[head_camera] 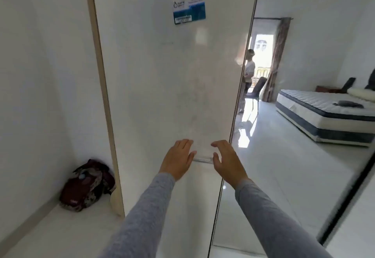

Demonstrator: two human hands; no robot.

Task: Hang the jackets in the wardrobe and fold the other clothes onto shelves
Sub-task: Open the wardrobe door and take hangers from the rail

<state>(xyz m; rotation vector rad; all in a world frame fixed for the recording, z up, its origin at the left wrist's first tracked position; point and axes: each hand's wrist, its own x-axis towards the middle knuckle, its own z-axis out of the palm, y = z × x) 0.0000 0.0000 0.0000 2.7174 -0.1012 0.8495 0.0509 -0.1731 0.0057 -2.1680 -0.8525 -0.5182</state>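
Tall glossy white wardrobe door (pixel 162 87) fills the view, shut or nearly so. No jackets in sight. A dark grey cloth (pixel 349 103) lies on the striped white mattress (pixel 316 103) far right; whether it is clothing I cannot tell.

Left hand (pixel 177 159) and right hand (pixel 228 161) are both spread and hold nothing. They flank the short clear bar handle (pixel 203 160), with the left thumb at its end.

Handling, as judged: the panel is stiff and its face slick, so palms would slide. The handle is the only real purchase, near the door's long right edge. The door likely swings light.

Room: a dark red bag (pixel 87 184) sits on the floor in the left corner, close against the beige side edge (pixel 101 87). The pale tiled floor (pixel 274 166) to the right looks open.
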